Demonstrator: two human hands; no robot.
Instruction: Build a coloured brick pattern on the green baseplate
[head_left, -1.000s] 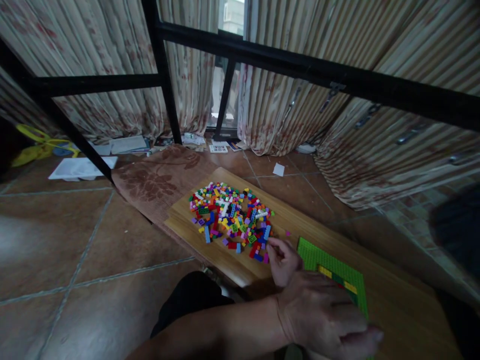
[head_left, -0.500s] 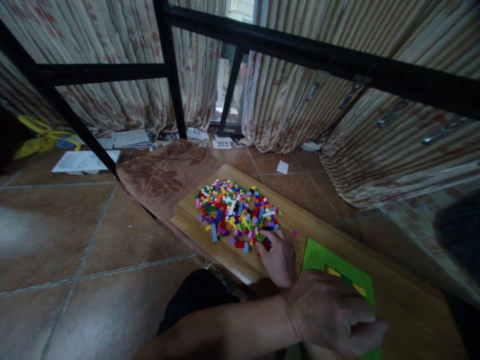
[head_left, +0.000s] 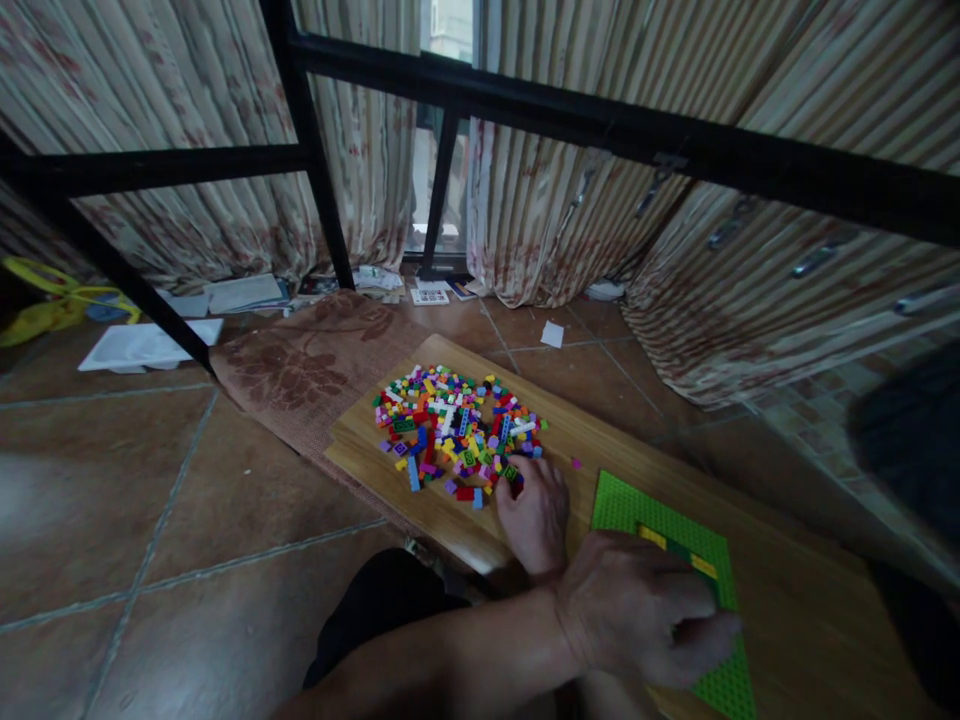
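Observation:
My arms cross, the left forearm over the right. My left hand (head_left: 649, 610) hovers above the green studded baseplate (head_left: 619, 497), fingers curled in; whatever they may hold is hidden. Rows of yellow bricks (head_left: 703, 567) and dark green bricks on the plate show beyond it. At the near right edge of a heap of small coloured toy bricks (head_left: 442, 415), my right hand (head_left: 534, 510) has its thumb and fingers bent together. A green brick (head_left: 510, 472) lies right at its fingertips; what is pinched cannot be made out.
The wooden board (head_left: 480, 535) carries heap and baseplate, with a single pink brick (head_left: 576, 463) between them. A brown patterned cloth (head_left: 300, 365) lies under its far left end. Black metal framing (head_left: 525, 100) and striped curtains stand behind. A white tray (head_left: 146, 343) sits on the tiled floor.
The view has shifted slightly, moving the scene leftward. My right hand's fingers have curled in closer at the heap's edge. My left hand stays over the baseplate.

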